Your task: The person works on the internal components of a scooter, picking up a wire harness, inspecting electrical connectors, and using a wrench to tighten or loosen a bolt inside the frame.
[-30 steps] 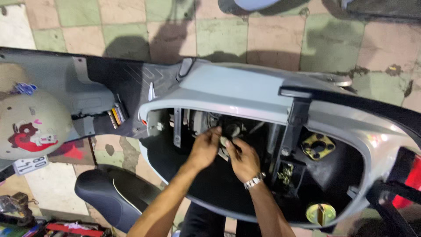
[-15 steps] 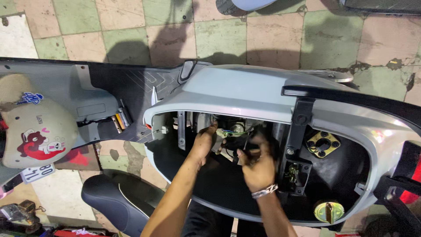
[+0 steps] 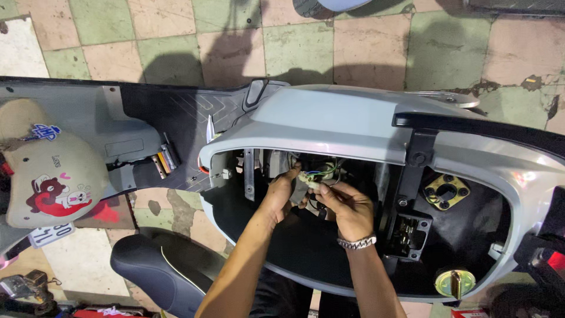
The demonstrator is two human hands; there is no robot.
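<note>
A grey scooter body point(image 3: 347, 126) lies open below me, its seat removed and the dark under-seat cavity exposed. Both my hands reach into that cavity. My left hand point(image 3: 279, 194) grips a small dark grey electrical part point(image 3: 299, 189). My right hand point(image 3: 347, 207), with a metal bracelet on the wrist, pinches a white wire connector point(image 3: 307, 178) that touches that part. Coloured wires point(image 3: 323, 171) run from the connector back into the frame.
The black scooter seat point(image 3: 159, 265) lies on the tiled floor at lower left. A beige helmet point(image 3: 50, 179) with a cartoon sticker sits at the left on the dark floorboard point(image 3: 176, 121). A brass fuel cap point(image 3: 454, 281) and a black crossbar point(image 3: 412, 171) are at the right.
My hands have come closer together in the cavity; the right hand now holds the white connector against the dark part in my left hand. The view has shifted slightly.
</note>
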